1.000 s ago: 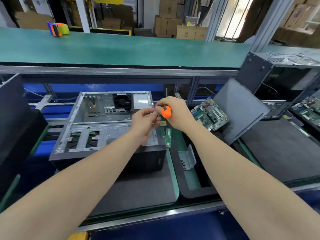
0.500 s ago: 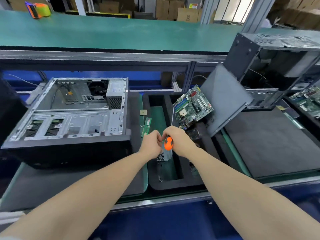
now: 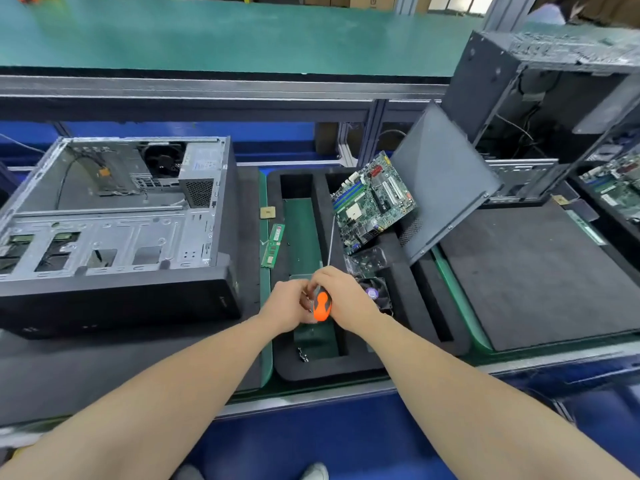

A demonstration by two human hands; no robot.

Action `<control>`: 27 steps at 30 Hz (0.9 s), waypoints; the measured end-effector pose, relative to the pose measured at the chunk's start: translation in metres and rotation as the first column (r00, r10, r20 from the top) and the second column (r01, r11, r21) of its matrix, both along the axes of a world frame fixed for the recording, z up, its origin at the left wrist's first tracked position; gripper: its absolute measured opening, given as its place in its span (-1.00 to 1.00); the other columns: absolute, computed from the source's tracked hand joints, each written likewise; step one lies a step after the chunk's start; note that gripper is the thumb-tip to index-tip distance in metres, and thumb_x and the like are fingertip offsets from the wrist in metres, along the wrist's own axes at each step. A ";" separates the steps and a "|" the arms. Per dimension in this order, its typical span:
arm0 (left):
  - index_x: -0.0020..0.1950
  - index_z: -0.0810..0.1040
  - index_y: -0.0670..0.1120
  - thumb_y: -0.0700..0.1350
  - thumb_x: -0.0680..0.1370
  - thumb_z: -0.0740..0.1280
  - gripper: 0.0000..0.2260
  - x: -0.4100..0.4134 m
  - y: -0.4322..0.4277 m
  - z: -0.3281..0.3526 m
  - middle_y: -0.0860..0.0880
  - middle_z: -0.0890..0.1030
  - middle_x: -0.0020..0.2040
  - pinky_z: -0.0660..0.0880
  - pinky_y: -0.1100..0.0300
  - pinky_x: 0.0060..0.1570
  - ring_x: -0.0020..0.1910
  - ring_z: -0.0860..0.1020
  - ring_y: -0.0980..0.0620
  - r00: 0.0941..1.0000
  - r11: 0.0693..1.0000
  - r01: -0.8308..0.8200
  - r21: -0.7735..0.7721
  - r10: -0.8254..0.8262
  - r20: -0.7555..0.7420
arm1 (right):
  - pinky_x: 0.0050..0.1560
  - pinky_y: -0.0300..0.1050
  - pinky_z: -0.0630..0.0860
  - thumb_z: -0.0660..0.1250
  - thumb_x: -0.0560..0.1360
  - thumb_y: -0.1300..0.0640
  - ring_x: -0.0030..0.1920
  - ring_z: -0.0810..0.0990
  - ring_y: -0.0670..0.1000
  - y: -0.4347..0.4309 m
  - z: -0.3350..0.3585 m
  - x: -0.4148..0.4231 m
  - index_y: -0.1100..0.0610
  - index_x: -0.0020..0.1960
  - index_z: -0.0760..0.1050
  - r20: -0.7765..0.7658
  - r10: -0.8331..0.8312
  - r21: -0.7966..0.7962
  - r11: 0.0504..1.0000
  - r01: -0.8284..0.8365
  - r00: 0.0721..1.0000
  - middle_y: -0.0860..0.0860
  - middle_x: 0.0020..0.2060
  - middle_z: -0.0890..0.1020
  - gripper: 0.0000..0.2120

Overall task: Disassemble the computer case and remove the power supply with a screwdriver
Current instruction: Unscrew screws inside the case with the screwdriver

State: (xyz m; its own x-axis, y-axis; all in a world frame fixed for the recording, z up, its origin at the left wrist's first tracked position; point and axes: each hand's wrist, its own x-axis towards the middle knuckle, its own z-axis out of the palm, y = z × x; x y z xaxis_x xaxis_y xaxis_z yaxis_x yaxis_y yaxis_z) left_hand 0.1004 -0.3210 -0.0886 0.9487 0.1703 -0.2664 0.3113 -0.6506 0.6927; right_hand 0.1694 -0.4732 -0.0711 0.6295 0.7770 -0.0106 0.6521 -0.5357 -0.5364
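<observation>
Your right hand (image 3: pixel 346 294) is closed around the orange-and-black handle of the screwdriver (image 3: pixel 322 306). Its thin shaft points up and away from you, over the black foam tray (image 3: pixel 332 372). Your left hand (image 3: pixel 289 304) is just beside it, with the fingers curled in toward the handle and touching the right hand. I cannot tell if these fingers pinch something small or only rest there. Both hands are above the green-bottomed left compartment of the tray, well apart from the case.

The computer case (image 3: pixel 114 237) lies on its side at your left on a dark mat, with the open side facing up. The power supply (image 3: pixel 201 174) sits inside it, in the far right corner. The black case fan (image 3: pixel 162 160) is just beside it on the left.

Between the case and the tray lie a green memory module (image 3: pixel 273 245) and, farther from you, a small square processor chip (image 3: pixel 267 213). A motherboard (image 3: pixel 374 199) stands tilted in the right compartment of the tray. A grey side panel (image 3: pixel 443 188) leans behind it. A cooler fan (image 3: pixel 375 292) lies just to the right of your right hand. A second case (image 3: pixel 502 74) stands at the far right, next to the green shelf (image 3: pixel 221 36).
</observation>
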 end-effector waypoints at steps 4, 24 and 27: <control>0.06 0.52 -0.08 -0.22 0.59 0.31 -0.92 0.006 0.007 0.018 -0.12 0.66 -0.14 0.61 0.00 -0.18 -0.24 0.61 -0.14 0.994 0.998 -0.057 -0.022 0.059 0.090 | 0.17 0.10 0.53 0.35 0.50 0.46 0.14 0.60 0.17 0.010 0.012 0.002 0.26 0.16 0.62 -0.004 -0.046 0.099 0.994 0.046 0.999 0.13 0.16 0.61 -0.71; 0.52 0.40 0.09 -0.21 0.70 0.19 -0.59 -0.045 0.170 0.172 0.17 0.56 0.30 0.52 0.40 0.09 0.19 0.55 0.34 0.723 0.928 -0.204 -0.311 0.357 0.591 | 0.10 0.00 0.55 0.34 0.63 0.33 0.04 0.62 0.11 0.198 0.189 -0.048 0.23 0.18 0.66 0.257 0.098 0.505 0.834 -0.220 0.961 0.12 0.05 0.68 -0.82; 0.49 0.41 0.14 -0.21 0.71 0.19 -0.60 -0.067 0.205 0.178 0.10 0.59 0.31 0.53 0.37 0.10 0.19 0.58 0.23 0.708 0.908 -0.252 -0.335 0.408 0.576 | 0.05 -0.02 0.52 0.34 0.61 0.33 -0.03 0.56 0.03 0.231 0.206 -0.069 0.20 0.16 0.65 0.247 0.171 0.462 0.844 -0.271 0.954 0.10 0.01 0.69 -0.82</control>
